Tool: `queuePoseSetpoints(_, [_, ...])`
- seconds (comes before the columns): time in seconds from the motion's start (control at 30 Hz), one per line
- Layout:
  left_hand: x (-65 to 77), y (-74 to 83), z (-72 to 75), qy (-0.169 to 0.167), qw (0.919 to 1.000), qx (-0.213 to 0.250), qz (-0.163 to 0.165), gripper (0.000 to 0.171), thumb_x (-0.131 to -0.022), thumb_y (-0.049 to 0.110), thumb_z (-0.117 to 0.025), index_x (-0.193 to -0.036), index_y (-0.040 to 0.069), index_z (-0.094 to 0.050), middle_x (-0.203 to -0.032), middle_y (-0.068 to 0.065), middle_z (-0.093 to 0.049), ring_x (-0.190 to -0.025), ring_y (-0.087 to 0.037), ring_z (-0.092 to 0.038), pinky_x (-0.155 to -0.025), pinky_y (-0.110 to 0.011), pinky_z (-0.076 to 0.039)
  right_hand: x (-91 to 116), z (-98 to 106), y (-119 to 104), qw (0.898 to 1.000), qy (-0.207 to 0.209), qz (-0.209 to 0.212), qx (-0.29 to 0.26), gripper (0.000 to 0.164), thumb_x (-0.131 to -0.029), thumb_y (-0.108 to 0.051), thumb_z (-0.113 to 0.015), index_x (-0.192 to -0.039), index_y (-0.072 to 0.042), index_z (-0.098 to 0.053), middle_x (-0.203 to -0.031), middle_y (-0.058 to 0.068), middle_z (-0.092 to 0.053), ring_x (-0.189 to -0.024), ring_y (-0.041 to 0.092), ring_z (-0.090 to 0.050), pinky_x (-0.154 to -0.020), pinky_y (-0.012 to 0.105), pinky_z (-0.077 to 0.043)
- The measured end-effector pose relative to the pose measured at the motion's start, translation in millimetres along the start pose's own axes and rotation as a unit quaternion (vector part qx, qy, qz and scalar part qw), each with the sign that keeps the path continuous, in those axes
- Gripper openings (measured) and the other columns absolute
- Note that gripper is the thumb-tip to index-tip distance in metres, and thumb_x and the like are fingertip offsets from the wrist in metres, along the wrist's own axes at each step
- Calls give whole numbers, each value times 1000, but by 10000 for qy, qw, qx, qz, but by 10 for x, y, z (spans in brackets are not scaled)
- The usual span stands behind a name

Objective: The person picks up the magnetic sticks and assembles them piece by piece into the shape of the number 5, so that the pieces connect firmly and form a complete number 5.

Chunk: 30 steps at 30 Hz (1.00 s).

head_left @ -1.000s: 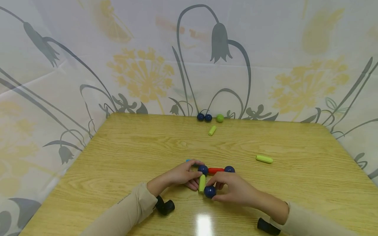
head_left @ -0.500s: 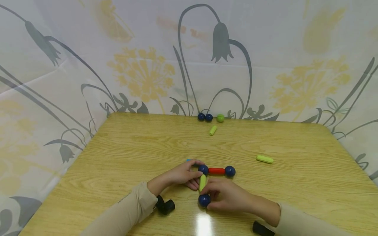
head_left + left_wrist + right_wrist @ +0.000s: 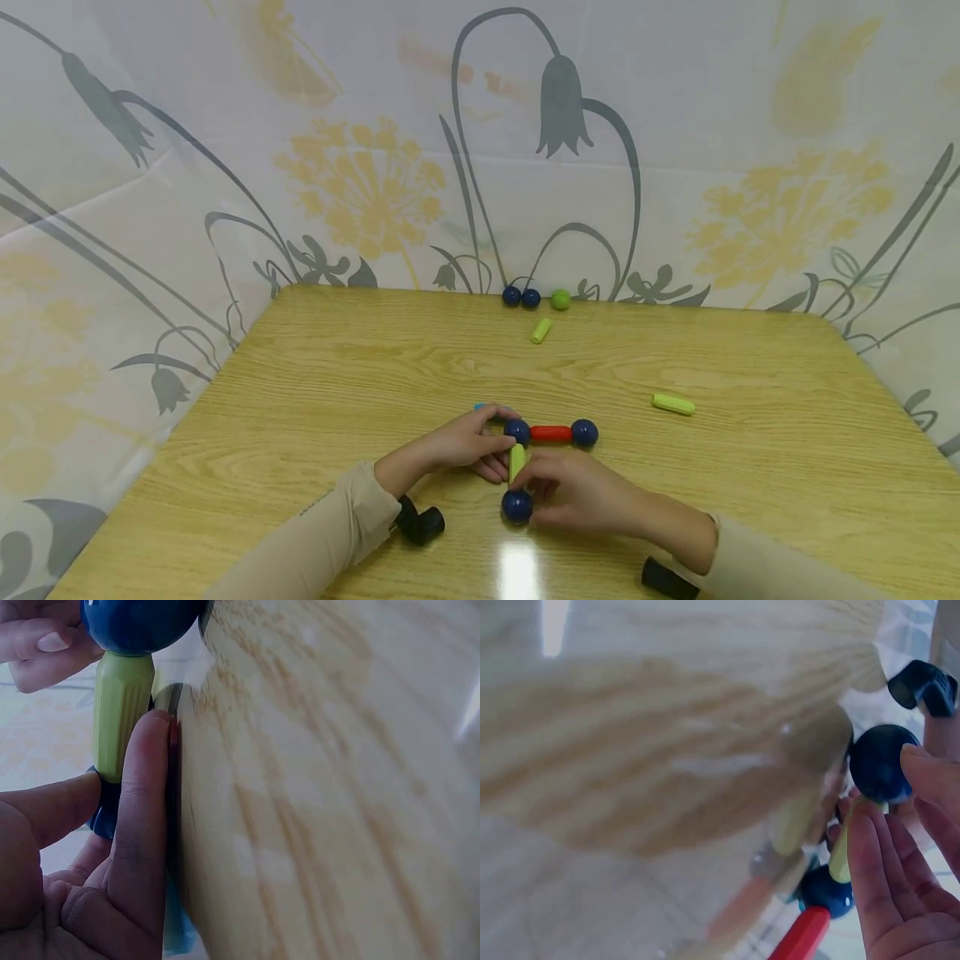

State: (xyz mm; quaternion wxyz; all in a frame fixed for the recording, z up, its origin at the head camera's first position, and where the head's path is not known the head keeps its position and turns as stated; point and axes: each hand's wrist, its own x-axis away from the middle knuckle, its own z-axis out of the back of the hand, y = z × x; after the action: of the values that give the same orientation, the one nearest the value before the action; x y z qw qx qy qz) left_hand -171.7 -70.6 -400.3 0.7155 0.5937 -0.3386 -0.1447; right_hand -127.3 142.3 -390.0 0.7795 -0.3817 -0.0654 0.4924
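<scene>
A dark blue ball (image 3: pixel 516 431) sits at the corner of a small construction of balls and rods, pinched by the left hand (image 3: pixel 461 446). From that ball a red rod (image 3: pixel 551 433) runs right to another blue ball (image 3: pixel 584 432). A yellow-green rod (image 3: pixel 120 720) extends from the corner ball toward the person and meets a front blue ball (image 3: pixel 517 507). The right hand (image 3: pixel 588 492) holds this front ball with thumb and fingertips, as the right wrist view also shows. Behind the left fingers a light blue rod (image 3: pixel 481 407) is mostly hidden.
Two blue balls (image 3: pixel 521 297) and a green ball (image 3: pixel 560 299) stand at the table's far edge. One yellow-green rod (image 3: pixel 541 331) lies before them, another rod (image 3: pixel 673 404) farther right. Black wrist-worn devices (image 3: pixel 420 523) show beside both forearms. Patterned cloth (image 3: pixel 360 125) hangs behind the wooden table (image 3: pixel 375 350).
The right hand has brought the front blue ball left and toward the person, to the near end of the yellow-green rod. The red rod's right ball came into full view. The left hand stays put.
</scene>
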Motion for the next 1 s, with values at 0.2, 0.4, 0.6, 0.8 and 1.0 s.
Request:
queuePoseSetpoints(0.2, [-6,5,3,-7,10000,-23,-4,39,-98,6,-47,-136,3,-36,-80,-14,-63,-69,-23,-66,-64,-37,-56,17,123,-17,9997,107,-184,124,27,-78,1,-73,-102,-6,-64,-94,3,-62,-78,6,-59,-66,21,-52])
queuePoseSetpoints(0.4, [3,8,-2,7,10000,-67,-2,40,-98,6,-47,-137,3,-36,-80,-14,-64,-70,-25,-66,-63,-37,-56,74,209,-19,9982,252,-415,358,26,-78,-3,-74,-103,-4,-65,-92,4,-62,-78,9,-59,-66,22,-52])
queuePoseSetpoints(0.6, [1,9,-2,10,10000,-72,20,41,-98,7,-47,-137,4,-36,-81,-14,-63,-70,-25,-66,-63,-37,-56,155,258,12,9966,392,-584,425,26,-79,-4,-73,-103,-6,-64,-91,3,-62,-79,9,-58,-67,24,-52])
queuePoseSetpoints(0.8, [-15,-6,5,19,10000,-57,41,40,-98,7,-47,-137,4,-36,-81,-14,-63,-69,-22,-66,-63,-36,-56,221,304,52,9955,625,-548,455,26,-78,-1,-73,-102,-5,-64,-89,3,-62,-77,9,-58,-66,24,-52])
queuePoseSetpoints(1.0, [-37,-18,6,58,10000,-16,69,39,-98,7,-47,-136,5,-38,-81,-14,-63,-66,-20,-65,-62,-35,-56,299,365,69,9936,769,-637,532,25,-78,-1,-74,-101,-3,-64,-89,4,-63,-77,9,-59,-65,25,-52])
